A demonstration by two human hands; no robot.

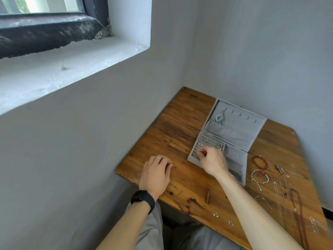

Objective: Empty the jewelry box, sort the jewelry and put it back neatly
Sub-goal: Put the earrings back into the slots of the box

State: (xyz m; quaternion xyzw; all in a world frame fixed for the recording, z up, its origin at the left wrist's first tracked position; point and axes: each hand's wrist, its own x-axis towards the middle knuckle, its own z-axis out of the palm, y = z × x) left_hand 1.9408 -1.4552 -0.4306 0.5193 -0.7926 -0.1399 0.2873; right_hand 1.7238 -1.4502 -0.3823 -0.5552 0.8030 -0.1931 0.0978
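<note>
A grey velvet jewelry box (232, 134) lies open on the wooden table (180, 127). A turquoise pendant (219, 118) hangs in its lid. Small earrings (205, 140) sit in the ring slots. My right hand (210, 160) is over those slots with fingertips pinched together; whatever small piece they hold is hidden. My left hand (156, 173), with a ring and a black watch, rests on the table left of the box, fingers loosely curled. A red bead bracelet (259, 161), a white cord bracelet (259, 176) and a dark bead necklace (299, 213) lie right of the box.
Thin chains (281, 193) and small earrings (215, 214) are scattered along the table's near right part. Grey walls close in the table at left and behind. A window sill (72, 60) is high on the left. My knees sit under the table's front edge.
</note>
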